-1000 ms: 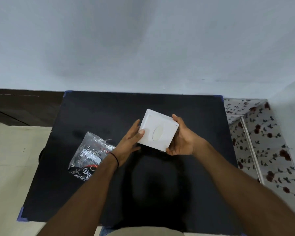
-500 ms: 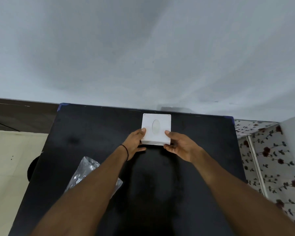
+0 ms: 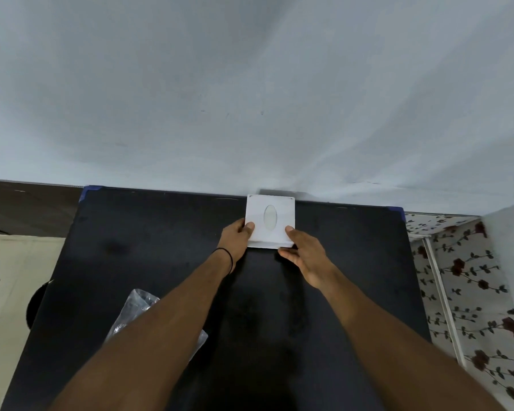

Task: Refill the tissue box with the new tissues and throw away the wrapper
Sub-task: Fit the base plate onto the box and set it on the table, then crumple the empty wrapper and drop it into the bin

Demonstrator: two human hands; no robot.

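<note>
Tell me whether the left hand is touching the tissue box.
Touching. The head view shows the left hand with its thumb pressed on top of the white tissue box at its near left corner, no gap between them.

- We see the tissue box (image 3: pixel 270 221): white, matt, smooth, looks like card or plastic, can't tell which; oval opening w/ pale film.
- Table (image 3: pixel 149 241): black top, matt, faint sheen, smooth.
- Wrapper (image 3: pixel 137 307): clear crinkled plastic, glossy.
- Wall (image 3: pixel 250 99): pale paint, matt, approx. smooth.
- Floral cloth (image 3: pixel 472 292) at right: printed, matt.
</note>
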